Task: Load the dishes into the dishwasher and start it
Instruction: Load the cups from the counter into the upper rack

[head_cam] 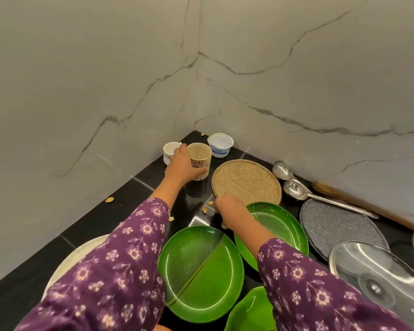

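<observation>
Black counter in a marble corner held green plates and cups. Left hand gripped a flowered cup; right hand's fingers curled, grip unclear. Lifting could knock the touching white cup over

The black counter carries green plates, cups, ladles, a grain tray.

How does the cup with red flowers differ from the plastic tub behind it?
The cup with red flowers is taller, beige inside, and gripped by the left hand. The plastic tub is lower, white with a blue label, and untouched. Both stand upright, open and look empty, on the black counter.
</observation>
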The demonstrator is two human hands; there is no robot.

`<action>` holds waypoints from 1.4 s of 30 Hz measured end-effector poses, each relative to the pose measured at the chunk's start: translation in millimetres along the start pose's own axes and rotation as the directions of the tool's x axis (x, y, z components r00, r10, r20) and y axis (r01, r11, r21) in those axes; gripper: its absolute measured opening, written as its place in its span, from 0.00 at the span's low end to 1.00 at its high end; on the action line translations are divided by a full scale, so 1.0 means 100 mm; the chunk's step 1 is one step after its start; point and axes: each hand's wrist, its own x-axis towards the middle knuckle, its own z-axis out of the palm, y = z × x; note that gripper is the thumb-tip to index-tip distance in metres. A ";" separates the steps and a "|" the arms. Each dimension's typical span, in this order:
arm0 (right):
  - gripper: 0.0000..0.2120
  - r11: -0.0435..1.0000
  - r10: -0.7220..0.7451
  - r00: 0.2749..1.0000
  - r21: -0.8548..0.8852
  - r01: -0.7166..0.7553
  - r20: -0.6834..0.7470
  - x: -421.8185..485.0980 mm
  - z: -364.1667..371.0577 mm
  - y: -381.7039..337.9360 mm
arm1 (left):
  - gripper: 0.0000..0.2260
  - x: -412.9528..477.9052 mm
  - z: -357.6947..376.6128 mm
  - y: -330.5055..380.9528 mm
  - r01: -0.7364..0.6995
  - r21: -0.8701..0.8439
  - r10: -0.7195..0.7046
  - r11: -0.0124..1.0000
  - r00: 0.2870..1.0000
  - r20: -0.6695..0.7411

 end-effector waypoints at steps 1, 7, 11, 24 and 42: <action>0.18 1.000 -0.009 1.000 0.010 0.009 -0.030 -0.02 0.02 0.02 | 0.45 0.06 0.04 0.01 0.006 0.000 -0.006 1.000 1.000 0.001; 0.14 1.000 -0.018 0.987 -0.013 0.016 -0.159 -0.13 0.08 -0.03 | 0.41 0.29 0.20 0.04 0.028 -0.010 -0.028 1.000 0.999 -0.031; 0.14 1.000 -0.012 0.988 0.020 0.015 -0.157 -0.14 0.05 -0.06 | 0.37 0.22 0.20 0.05 -0.008 -0.030 0.004 1.000 0.994 -0.113; 0.16 1.000 -0.012 1.000 0.006 0.012 -0.007 -0.22 -0.06 -0.09 | 0.40 -0.90 -0.57 0.56 -0.351 -0.075 0.321 0.933 0.909 -0.265; 0.41 -0.853 0.225 0.969 0.502 0.144 0.105 -4.30 0.78 1.57 | 0.37 -3.67 0.74 2.85 -0.563 -0.442 0.630 0.698 0.776 0.006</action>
